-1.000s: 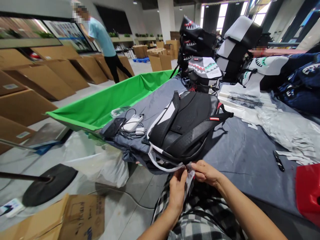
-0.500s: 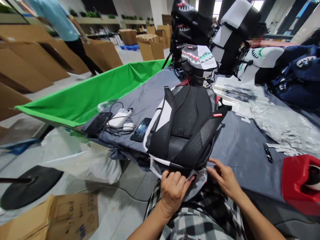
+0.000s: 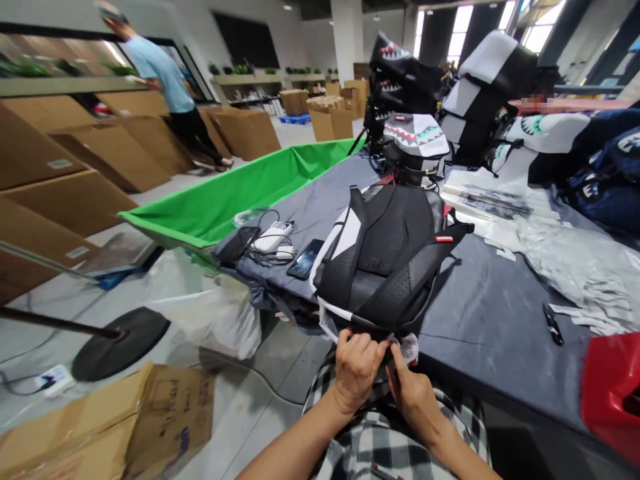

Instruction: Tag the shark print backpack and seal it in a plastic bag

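Note:
A black and white backpack (image 3: pixel 385 260) lies on the grey cloth-covered table, straps up, its lower end at the table's near edge. My left hand (image 3: pixel 357 367) is closed on the thin whitish lining (image 3: pixel 410 347) that hangs out below the backpack's near end. Right beside it, my right hand (image 3: pixel 413 393) touches the same fabric, index finger pointing up and the other fingers curled; whether it pinches anything is hidden. Left of the backpack lies a dark phone (image 3: pixel 305 259), near a white power bank (image 3: pixel 274 237) with cables.
Stacked backpacks (image 3: pixel 415 140) stand at the table's far end. Clear plastic bags (image 3: pixel 575 253), a black cutter (image 3: pixel 553 325) and a red dispenser (image 3: pixel 613 387) are on the right. A green cloth trough (image 3: pixel 240 187) borders the left. A person (image 3: pixel 167 80) walks beyond cardboard boxes.
My right hand has moved left from the backpack's near right corner to beside my left hand. The view has shifted, and the person in the background has moved.

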### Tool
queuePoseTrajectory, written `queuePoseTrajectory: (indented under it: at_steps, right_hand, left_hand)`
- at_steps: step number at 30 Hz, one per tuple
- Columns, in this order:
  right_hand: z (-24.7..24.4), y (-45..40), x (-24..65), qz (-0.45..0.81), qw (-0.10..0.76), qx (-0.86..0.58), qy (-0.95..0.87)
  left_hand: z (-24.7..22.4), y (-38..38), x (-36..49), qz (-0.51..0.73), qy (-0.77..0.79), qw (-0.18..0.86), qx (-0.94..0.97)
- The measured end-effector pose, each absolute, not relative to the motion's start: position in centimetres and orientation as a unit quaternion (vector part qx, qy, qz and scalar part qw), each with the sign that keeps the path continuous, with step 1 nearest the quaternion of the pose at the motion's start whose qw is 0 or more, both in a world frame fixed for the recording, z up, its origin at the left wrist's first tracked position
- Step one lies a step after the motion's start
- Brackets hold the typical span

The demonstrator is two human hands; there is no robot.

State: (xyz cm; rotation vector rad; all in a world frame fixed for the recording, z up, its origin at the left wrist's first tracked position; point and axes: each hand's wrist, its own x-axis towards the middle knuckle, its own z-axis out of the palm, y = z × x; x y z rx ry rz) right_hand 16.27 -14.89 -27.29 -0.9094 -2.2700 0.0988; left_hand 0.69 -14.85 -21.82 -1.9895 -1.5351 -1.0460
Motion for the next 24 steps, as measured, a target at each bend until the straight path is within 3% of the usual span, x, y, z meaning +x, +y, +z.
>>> queuePoseTrajectory:
  at_steps: [7,10,16,21,24]
  right_hand:
    - [-26.1,-12.9,16.1,-0.013,0.34,-0.331,-0.88]
    - [-25.6,-12.0,16.6,-0.062,0.3,-0.351,-0.885]
    - [-25.1,-11.4,17.2,-0.125,0.21,-0.379,-0.893]
    - [-25.6,-11.5,21.2,-0.124,0.233,-0.331,-0.906]
    - [-25.7,-12.3,24.6,-0.044,0.271,-0.344,-0.898]
  left_hand:
    - [-22.6,-14.3,0.9,-0.409,-0.583,0.159,-0.684]
    - [-22.4,-15.3,0.5,-0.428,-0.569,0.134,-0.689]
    - [-22.2,-17.6,-1.4,-0.417,-0.484,0.193,-0.745]
    - [-23.1,-17.1,-1.4,-0.432,-0.401,0.188,-0.786]
    - [-23.5,-17.1,-2.1,-0.43,-0.319,0.214,-0.817]
